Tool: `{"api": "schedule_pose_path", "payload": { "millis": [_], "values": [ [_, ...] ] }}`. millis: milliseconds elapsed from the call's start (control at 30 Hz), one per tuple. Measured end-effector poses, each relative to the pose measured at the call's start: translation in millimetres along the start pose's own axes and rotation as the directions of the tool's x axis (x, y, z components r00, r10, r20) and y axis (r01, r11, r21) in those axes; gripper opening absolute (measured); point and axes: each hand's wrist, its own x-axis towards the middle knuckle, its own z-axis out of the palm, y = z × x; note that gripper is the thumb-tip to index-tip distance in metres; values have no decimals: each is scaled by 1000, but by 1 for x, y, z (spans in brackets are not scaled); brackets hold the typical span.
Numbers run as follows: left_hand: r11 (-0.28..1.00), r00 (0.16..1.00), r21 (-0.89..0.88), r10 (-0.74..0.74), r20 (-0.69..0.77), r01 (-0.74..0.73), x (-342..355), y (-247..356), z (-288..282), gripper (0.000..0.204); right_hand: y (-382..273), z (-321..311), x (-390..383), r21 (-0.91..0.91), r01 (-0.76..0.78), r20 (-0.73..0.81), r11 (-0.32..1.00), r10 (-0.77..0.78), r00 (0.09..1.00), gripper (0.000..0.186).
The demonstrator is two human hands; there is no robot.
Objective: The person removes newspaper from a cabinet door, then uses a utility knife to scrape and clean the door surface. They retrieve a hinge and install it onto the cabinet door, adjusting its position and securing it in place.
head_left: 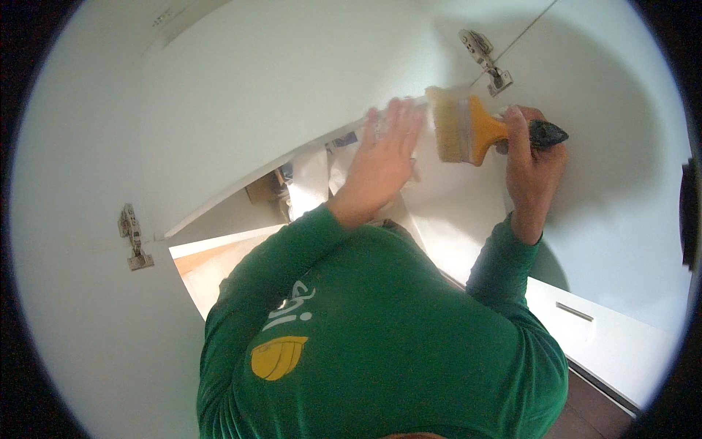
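Observation:
My right hand grips a wide paintbrush with an orange body, black handle tip and pale bristles, held over the white board at the upper right, just below a metal hinge. My left hand lies with fingers stretched out on the edge of a white panel, just left of the bristles; its fingertips are blurred. Whether the bristles touch the surface I cannot tell.
A second hinge is fixed to the white panel at the left. An opening below the panel edge shows papers and other items inside. At the lower right is a white drawer front with a bar handle.

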Motion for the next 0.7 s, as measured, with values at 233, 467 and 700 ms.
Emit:
{"api": "schedule_pose_path", "payload": {
  "millis": [233, 467, 700],
  "values": [
    [988, 987, -1, -156, 28, 156, -64, -27, -12, 74, -7, 0, 12, 120, 29, 54, 992, -35, 998, 26],
    [935, 924, 88, -321, -207, 344, -115, -44, -1, 75, -20, 21, 48, 139, 263, -55, 955, -257, 965, 30],
    [798, 792, 101, -558, -249, 594, -177, -53, -8, 83, -39, 118, 11, -183, 661, 411, 728, -554, 724, 21]
  ]
}}
